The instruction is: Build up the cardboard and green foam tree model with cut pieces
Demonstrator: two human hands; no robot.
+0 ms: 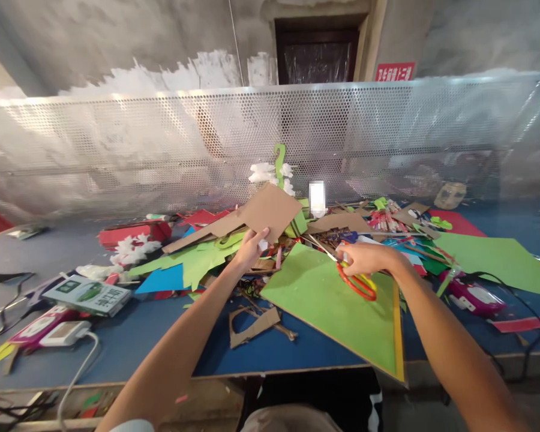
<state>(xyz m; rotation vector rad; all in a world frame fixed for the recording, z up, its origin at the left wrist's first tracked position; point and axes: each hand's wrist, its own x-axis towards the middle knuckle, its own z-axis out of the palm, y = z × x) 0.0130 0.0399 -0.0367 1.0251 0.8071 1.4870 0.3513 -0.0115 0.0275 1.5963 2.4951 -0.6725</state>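
My left hand (252, 247) is closed on a piece of brown cardboard (272, 207), thumb on top, raised over the pile of scraps. A small whitish bit shows by the thumb. In my right hand (364, 258) are scissors (356, 287) with orange handles, their blades pointing up and to the left, apart from the cardboard. Beneath the scissors lies a large green sheet (337, 312) with a yellow strip along its right edge. A cut cardboard scrap (256, 329) with a curved opening rests on the blue table (297, 354) below my left hand.
Perforated metal panel (171, 150) runs along the table's back. A green curved shape with white tufts (279, 162) stands behind the cardboard. To the left are a box (87, 294) and a white device with a cable (65, 333). Another green sheet (499, 258) lies right, near a purple device (474, 297).
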